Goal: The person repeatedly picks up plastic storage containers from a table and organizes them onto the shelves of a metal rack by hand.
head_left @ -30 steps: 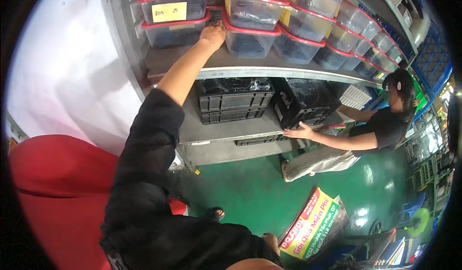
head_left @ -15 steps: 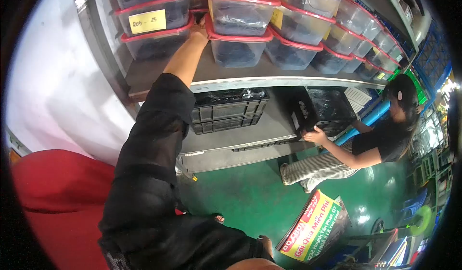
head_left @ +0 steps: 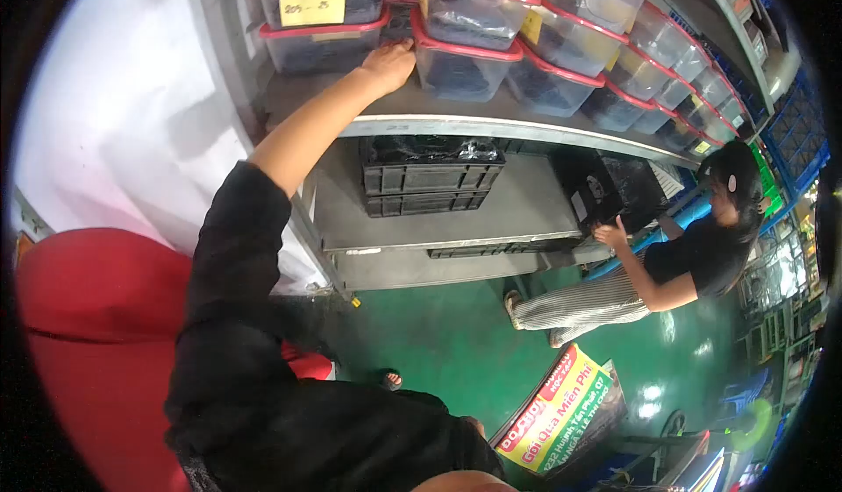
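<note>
Presently, the left hand point(head_left: 388, 65) is resting at the upper middle of the frame, its fingers adjoining the left end of a red-lidded container point(head_left: 465, 73); whether they are gripping it cannot be determined. This container is standing on the shelf point(head_left: 456, 126), supporting a second container point(head_left: 478, 11). The right hand point(head_left: 476, 426) is showing partly at bottom centre, finger state indeterminable. At right, a co-worker point(head_left: 719, 251) is holding a black crate point(head_left: 630, 189).

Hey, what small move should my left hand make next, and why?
I'd probably settle the left hand lightly against the lower tub on its right before shifting anything: the fingertips are right by that tub's red rim, the upper tub is stacked on it, and I can't tell whether the fingers have a grip.
</note>
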Demonstrator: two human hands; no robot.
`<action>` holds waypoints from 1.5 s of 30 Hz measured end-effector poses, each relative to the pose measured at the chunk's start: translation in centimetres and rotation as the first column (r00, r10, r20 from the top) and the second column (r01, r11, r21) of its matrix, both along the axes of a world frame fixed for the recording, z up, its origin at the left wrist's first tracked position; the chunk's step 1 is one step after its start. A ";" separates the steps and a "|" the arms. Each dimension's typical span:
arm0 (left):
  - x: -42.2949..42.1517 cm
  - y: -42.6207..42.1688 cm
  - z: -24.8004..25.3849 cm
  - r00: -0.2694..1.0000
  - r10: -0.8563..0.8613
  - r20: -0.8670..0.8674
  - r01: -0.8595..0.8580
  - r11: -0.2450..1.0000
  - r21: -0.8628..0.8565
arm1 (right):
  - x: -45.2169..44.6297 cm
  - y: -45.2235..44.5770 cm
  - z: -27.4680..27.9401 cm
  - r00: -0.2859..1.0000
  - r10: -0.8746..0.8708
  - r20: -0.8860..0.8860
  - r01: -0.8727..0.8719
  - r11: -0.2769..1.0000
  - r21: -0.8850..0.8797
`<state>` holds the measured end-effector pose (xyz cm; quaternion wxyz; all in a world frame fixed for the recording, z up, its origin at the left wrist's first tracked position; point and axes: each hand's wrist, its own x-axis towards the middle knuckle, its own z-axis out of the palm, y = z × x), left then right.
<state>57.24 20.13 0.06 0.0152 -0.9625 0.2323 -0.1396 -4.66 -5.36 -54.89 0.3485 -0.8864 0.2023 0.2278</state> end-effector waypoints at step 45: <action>0.0 4.0 -1.4 0.796 0.598 -0.089 -0.372 0.368 -0.852 | 0.1 1.8 1.6 0.948 -0.307 0.085 0.302 0.951 0.060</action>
